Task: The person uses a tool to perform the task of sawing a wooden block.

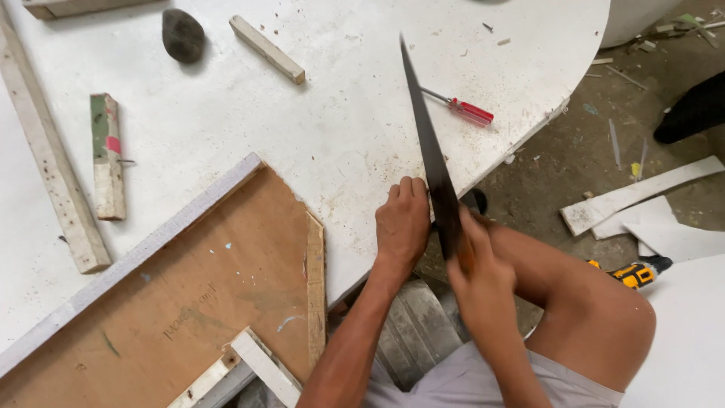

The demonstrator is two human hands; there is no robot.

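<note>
At the near edge of the white worktop (325,136), seen from the head camera, a hand saw (430,162) stands on its edge, its blade dark, thin and long, narrowing to a point. The right hand (479,268) is wrapped tight around the saw's handle, fingers (474,240) closed on it so that little of the handle shows beyond a patch of orange. The left hand (402,223) lies palm down on the worktop just beside the blade, fingers (408,189) together and curled, their tips touching or nearly touching the steel; it clamps nothing. Both forearms come up from the bottom of the view, the right one over a bent bare knee. The saw's long axis runs from the right hand's fingers up and slightly left, the tip pointing away from the person, across the worktop. Beyond the fingers, just right of the blade, lies a red-handled screwdriver (464,109). Left of the left hand's fingers lies a brown plywood board (211,287), and farther off a dark stone (183,35). Right of the right hand, on the floor, lies a yellow drill (634,274).
</note>
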